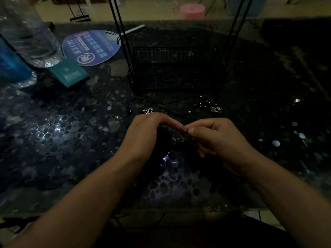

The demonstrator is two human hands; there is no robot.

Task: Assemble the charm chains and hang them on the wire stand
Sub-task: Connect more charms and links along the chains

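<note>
My left hand (150,129) and my right hand (215,138) meet fingertip to fingertip above the dark table, pinching something small and thin between them. A silver charm (177,139) dangles just below the fingertips. Beyond the hands lie a black cord (172,104), a silver bow-shaped charm (148,111), a small square silver charm (215,109) and a few tiny dark beads (206,102). The black wire stand (176,68), with a basket base and tall uprights, stands behind them. Dim light hides what exactly the fingers hold.
A blue round hand fan (91,48) lies at the back left beside a teal packet (69,73), a clear plastic bottle (30,33) and a blue bottle (12,65). A pink stool (192,11) stands beyond the table. The table edge (161,210) runs near my forearms.
</note>
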